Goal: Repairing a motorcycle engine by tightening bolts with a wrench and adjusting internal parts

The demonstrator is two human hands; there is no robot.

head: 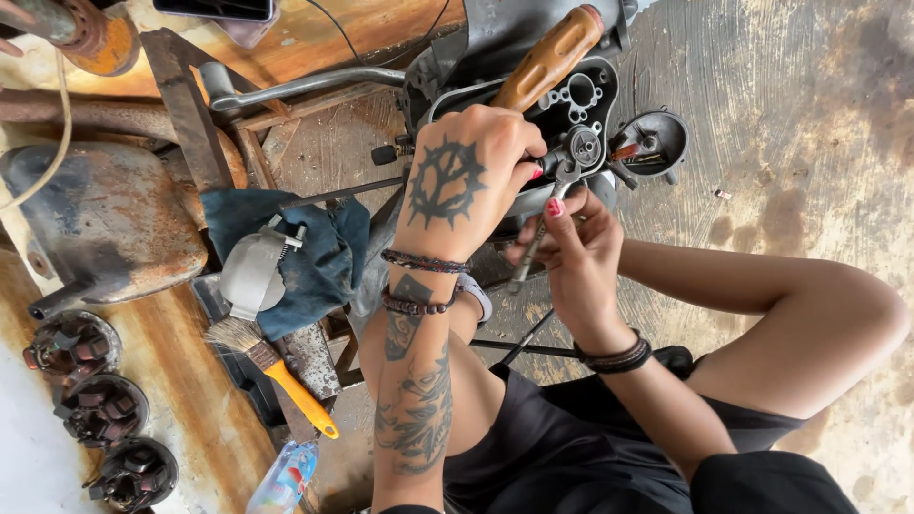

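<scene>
A: Far left of frame?
B: Three dark round coil parts (pixel 100 409) stacked down the lower left edge, rusty tank (pixel 105 224) above them.

A: Next over?
B: Brush (pixel 271 366) with a yellow handle, bristles touching a grey housing (pixel 252 271) that sits on a blue rag (pixel 324 252). Plastic bottle (pixel 284 479) at the bottom edge.

A: Hands?
B: Left hand (pixel 466 181), tattooed, centre frame, fingers curled shut on something at the engine case (pixel 581 109) (can't tell what, fingers hide it). A wooden handle (pixel 547 59) sticks up past its knuckles toward the top centre.

A: Right hand?
B: Right hand (pixel 576 252) just right of and below the left, touching it, closed on a wrench (pixel 543 233). Wrench head sits at the case by the left fingertips, shaft slanting down-left.

A: Further right?
B: Small round cover (pixel 657 141) just beside the case, then bare stained floor (pixel 809 114).
</scene>
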